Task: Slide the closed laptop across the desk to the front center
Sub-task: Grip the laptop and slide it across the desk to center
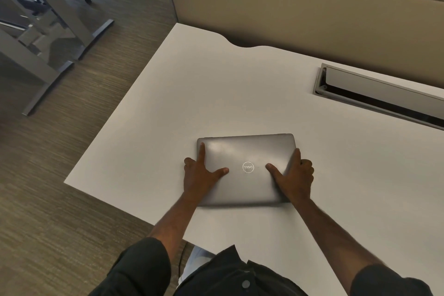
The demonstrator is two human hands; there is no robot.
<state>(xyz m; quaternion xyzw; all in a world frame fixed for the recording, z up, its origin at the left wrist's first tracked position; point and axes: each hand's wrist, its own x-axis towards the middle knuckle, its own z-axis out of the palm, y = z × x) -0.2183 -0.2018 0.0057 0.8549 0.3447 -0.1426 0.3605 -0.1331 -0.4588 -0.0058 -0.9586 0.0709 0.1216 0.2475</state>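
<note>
Carpet [60, 211] in a brown weave fills the left of the room, with the grey legs of another workstation [55, 38] standing on it well away from the person. A tan partition panel [300, 19] runs along the far side. Against it sits the white desk [168, 115], its far edge cut by a curved notch, and a long grey cable trough [374, 96] with its lid tilted open is set into the top at the far right.

The closed laptop [247, 187] lies flat on the desk, lid up, a round silver logo at its middle. It sits towards the near side, roughly in front of the person's body and well apart from the trough, with bare desk showing all round it.

Both forearms reach out from dark sleeves [144, 269] to the laptop. The left hand [198, 175] rests on the lid's left side, its grip spread: the index finger points along the left edge towards the far corner, the thumb lies out across the lid towards the logo, and the other fingers curl over the side. The right hand [294, 175] mirrors it on the right side, grip spread too, index finger along the right edge, thumb angled in towards the logo, remaining fingers folded over the edge. Neither hand lifts the machine; it lies flush on the desk.
</note>
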